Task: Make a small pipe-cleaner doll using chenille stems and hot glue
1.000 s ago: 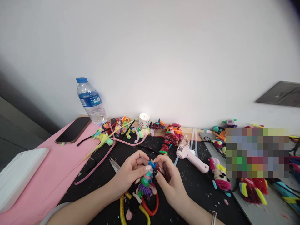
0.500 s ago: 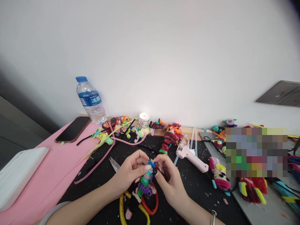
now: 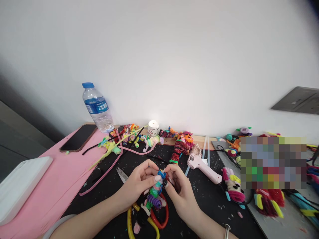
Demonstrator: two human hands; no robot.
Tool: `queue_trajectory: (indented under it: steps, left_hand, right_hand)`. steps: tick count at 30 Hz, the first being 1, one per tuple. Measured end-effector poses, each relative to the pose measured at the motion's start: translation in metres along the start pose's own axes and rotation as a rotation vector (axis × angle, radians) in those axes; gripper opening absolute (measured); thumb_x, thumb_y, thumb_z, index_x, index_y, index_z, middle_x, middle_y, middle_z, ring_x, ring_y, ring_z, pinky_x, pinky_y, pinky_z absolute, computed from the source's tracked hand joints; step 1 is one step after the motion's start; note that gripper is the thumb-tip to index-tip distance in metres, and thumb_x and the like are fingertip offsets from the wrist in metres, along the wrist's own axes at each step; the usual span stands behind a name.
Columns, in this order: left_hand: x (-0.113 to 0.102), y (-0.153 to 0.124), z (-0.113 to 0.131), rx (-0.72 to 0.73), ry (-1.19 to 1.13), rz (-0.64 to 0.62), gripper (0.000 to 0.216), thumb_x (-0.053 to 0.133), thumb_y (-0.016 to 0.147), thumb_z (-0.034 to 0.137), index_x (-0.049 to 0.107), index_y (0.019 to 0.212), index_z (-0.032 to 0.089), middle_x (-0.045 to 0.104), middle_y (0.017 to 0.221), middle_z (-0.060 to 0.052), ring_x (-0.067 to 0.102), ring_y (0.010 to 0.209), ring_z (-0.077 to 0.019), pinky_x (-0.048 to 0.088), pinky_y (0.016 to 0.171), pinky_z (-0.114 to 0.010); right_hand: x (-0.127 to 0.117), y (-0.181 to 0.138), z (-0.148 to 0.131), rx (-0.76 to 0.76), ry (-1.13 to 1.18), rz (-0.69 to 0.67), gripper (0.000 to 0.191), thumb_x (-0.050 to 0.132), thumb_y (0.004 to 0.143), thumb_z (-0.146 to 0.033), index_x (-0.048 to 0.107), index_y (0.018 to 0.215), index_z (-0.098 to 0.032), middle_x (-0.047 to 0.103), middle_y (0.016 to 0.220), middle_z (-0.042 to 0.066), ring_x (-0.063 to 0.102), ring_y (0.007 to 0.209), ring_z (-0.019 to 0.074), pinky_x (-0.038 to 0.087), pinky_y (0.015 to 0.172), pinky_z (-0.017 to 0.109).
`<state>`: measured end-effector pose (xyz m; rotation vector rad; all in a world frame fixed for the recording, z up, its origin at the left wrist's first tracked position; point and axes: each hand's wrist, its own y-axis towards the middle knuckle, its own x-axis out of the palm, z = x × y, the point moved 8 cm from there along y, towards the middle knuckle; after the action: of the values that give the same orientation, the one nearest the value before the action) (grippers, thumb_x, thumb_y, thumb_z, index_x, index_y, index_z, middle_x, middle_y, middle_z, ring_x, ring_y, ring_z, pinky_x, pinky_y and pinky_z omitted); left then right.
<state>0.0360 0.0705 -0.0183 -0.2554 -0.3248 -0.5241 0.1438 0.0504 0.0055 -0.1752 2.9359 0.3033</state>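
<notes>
A small pipe-cleaner figure (image 3: 155, 192), with blue at the top, a green and pink body and a purple coil, is held between both hands. My left hand (image 3: 143, 177) pinches its upper end from the left. From the right, my right hand (image 3: 178, 184) grips the same blue part with thumb and fingers; the exact fingertip contact is partly hidden. Beneath the figure lie scissors with open blades (image 3: 122, 175) and yellow and red handles (image 3: 163, 220), partly covered by my left hand and the figure.
Behind the hands are a pale glue gun (image 3: 205, 168), a white round container (image 3: 153, 128), a striped red pipe-cleaner piece (image 3: 177, 151) and pink pipe cleaners (image 3: 109, 182). A water bottle (image 3: 98, 109), a phone (image 3: 78, 137) and a white box (image 3: 22, 186) are at left. More fuzzy figures (image 3: 234, 186) sit right.
The view has shifted very slightly. Both hands keep almost the same grip on the figure.
</notes>
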Motion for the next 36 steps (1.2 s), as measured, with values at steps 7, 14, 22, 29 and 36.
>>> queue_trajectory:
  steps: [7,14,22,29,36]
  left_hand:
    - [0.0,0.0,-0.0001,-0.006,0.001,0.02,0.028,0.066,0.077,0.033,0.047,0.089,0.017,0.057,0.07,0.003,0.042,0.05,-0.0038,0.022,0.041,-0.016]
    - [-0.0011,-0.0003,-0.0011,-0.015,0.01,0.028,0.028,0.067,0.076,0.033,0.048,0.088,0.017,0.058,0.072,0.002,0.045,0.053,-0.005,0.025,0.045,-0.017]
    - [0.0003,-0.0005,-0.0001,-0.001,0.007,0.013,0.026,0.066,0.077,0.031,0.048,0.087,0.016,0.059,0.073,0.001,0.046,0.054,-0.005,0.025,0.045,-0.017]
    - [0.002,-0.0008,0.0028,0.035,0.01,0.011,0.026,0.065,0.077,0.033,0.046,0.089,0.018,0.058,0.074,0.003,0.039,0.048,-0.003,0.022,0.04,-0.015]
    - [0.004,-0.0022,0.0045,0.059,-0.001,-0.005,0.023,0.062,0.08,0.031,0.045,0.091,0.019,0.058,0.075,0.003,0.038,0.047,-0.0018,0.023,0.039,-0.014]
  right_hand:
    - [-0.0003,0.0003,-0.0026,-0.008,-0.002,0.008,0.007,0.047,0.085,-0.02,0.049,0.092,-0.02,0.042,0.073,-0.002,0.041,0.064,0.0139,0.036,0.058,0.026]
    - [0.0001,-0.0002,-0.002,-0.013,-0.024,0.0,0.008,0.047,0.084,-0.019,0.049,0.091,-0.02,0.042,0.073,-0.001,0.041,0.065,0.0141,0.035,0.058,0.026]
    - [0.001,0.0005,-0.0026,-0.008,-0.011,0.004,0.007,0.047,0.084,-0.018,0.049,0.091,-0.021,0.042,0.073,-0.002,0.041,0.065,0.0142,0.035,0.058,0.025]
    - [-0.0006,-0.0038,0.0005,-0.028,0.015,0.044,0.013,0.047,0.086,-0.02,0.047,0.099,-0.022,0.042,0.074,-0.002,0.043,0.065,0.0144,0.037,0.058,0.026]
    - [-0.0003,-0.0033,0.0028,0.001,0.001,0.049,0.019,0.048,0.085,-0.022,0.048,0.104,-0.023,0.041,0.072,-0.002,0.042,0.063,0.0147,0.037,0.057,0.025]
